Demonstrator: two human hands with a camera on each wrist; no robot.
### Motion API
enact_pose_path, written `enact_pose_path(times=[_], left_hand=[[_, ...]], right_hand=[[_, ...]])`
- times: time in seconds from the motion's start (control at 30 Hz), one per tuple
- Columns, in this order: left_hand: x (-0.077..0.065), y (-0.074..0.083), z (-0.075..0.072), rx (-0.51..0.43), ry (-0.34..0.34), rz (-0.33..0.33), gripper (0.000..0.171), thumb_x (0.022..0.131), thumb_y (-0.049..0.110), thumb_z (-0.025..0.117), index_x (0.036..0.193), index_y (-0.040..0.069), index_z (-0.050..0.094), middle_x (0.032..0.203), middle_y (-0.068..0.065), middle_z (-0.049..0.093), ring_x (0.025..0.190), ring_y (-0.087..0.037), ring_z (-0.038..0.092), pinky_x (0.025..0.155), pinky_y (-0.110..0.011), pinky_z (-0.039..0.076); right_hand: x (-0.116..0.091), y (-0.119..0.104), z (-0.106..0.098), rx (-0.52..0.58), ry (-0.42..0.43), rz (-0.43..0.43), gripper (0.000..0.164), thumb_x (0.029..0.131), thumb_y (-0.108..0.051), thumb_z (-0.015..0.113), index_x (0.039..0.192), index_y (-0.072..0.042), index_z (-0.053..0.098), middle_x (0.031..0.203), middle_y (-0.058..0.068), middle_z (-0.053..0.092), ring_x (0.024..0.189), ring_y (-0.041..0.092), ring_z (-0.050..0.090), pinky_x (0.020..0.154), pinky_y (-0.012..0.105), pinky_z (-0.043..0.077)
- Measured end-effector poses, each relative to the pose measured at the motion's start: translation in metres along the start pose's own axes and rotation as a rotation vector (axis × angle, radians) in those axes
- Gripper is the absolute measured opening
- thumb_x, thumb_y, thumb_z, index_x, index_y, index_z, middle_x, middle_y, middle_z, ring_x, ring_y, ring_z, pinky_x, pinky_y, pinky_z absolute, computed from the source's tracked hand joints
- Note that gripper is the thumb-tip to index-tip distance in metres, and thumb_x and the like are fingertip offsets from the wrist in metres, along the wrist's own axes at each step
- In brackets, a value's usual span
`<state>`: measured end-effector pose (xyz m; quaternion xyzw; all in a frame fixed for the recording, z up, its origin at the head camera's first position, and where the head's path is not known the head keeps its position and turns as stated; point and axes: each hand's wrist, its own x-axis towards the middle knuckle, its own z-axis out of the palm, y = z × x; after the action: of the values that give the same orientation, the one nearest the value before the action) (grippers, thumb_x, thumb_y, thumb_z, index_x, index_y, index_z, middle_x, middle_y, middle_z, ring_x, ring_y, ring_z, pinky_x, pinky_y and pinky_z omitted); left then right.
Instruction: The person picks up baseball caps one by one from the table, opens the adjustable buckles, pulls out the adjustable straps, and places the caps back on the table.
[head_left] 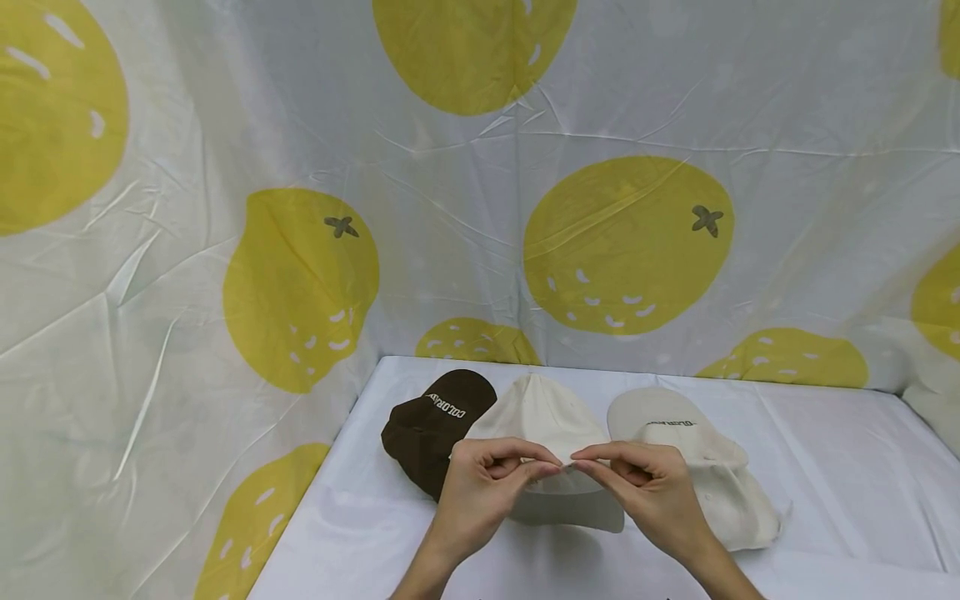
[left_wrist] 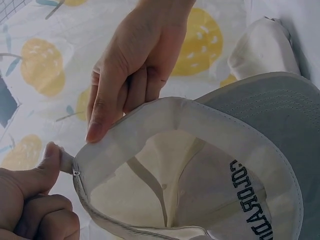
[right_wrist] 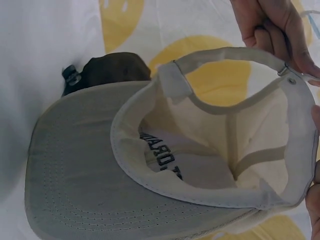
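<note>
A cream baseball cap (head_left: 543,408) is held up between both hands, its grey brim underside (right_wrist: 90,150) hanging toward the person in the head view. With thumb and finger, my left hand (head_left: 480,492) pinches the end of the strap (left_wrist: 66,162) at the cap's back, next to a small metal buckle (right_wrist: 285,71). My right hand (head_left: 652,492) pinches the back rim beside it. Both wrist views look into the cap, past the sweatband (left_wrist: 225,125) to dark lettering (left_wrist: 248,200). The hands' fingertips nearly meet in the head view.
A dark brown cap (head_left: 423,425) lies on the white-covered table (head_left: 840,467) to the left. Another cream cap (head_left: 731,500) rests on the right, bearing dark lettering. Behind and at the left hangs a lemon-print cloth (head_left: 450,217).
</note>
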<state>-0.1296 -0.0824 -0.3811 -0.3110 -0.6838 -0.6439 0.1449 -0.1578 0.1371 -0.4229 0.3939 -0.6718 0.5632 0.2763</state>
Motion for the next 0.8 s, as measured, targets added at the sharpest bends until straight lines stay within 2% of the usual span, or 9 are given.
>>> enact_pose_path(times=[0.13,0.4,0.67,0.8], left_hand=[[0.001,-0.001,-0.002,0.002,0.010,0.012,0.003,0.086,0.001,0.081,0.086,-0.001,0.079,0.046,-0.003,0.028,0.052,-0.003,0.017,0.048,-0.016,0.030],[0.002,-0.002,-0.007,-0.015,0.009,0.013,0.007,0.088,0.003,0.080,0.087,-0.003,0.078,0.045,-0.005,0.032,0.049,-0.007,0.017,0.050,-0.018,0.038],[0.003,-0.002,-0.012,-0.068,0.014,0.002,0.003,0.087,-0.002,0.078,0.086,-0.004,0.077,0.047,-0.016,0.048,0.048,-0.008,0.019,0.044,-0.019,0.031],[0.004,-0.003,-0.014,-0.075,0.031,0.001,0.010,0.088,0.002,0.079,0.085,-0.007,0.076,0.057,-0.019,0.063,0.049,-0.005,0.021,0.046,-0.019,0.038]], right_hand=[[0.000,-0.002,0.000,0.001,-0.005,0.015,0.046,0.066,0.026,0.080,0.097,-0.009,0.080,0.050,-0.006,0.030,0.045,0.007,0.018,0.043,0.010,0.022],[0.001,-0.003,0.001,0.030,-0.009,0.023,0.043,0.068,0.024,0.080,0.096,-0.008,0.080,0.049,-0.006,0.029,0.044,0.007,0.017,0.042,0.010,0.022],[0.000,-0.004,0.003,0.040,-0.018,0.019,0.039,0.070,0.022,0.081,0.096,-0.008,0.079,0.049,-0.005,0.029,0.043,0.008,0.017,0.042,0.010,0.023],[0.000,-0.006,0.004,0.060,-0.018,0.019,0.039,0.071,0.022,0.080,0.097,-0.007,0.079,0.049,-0.005,0.029,0.043,0.008,0.016,0.041,0.010,0.023]])
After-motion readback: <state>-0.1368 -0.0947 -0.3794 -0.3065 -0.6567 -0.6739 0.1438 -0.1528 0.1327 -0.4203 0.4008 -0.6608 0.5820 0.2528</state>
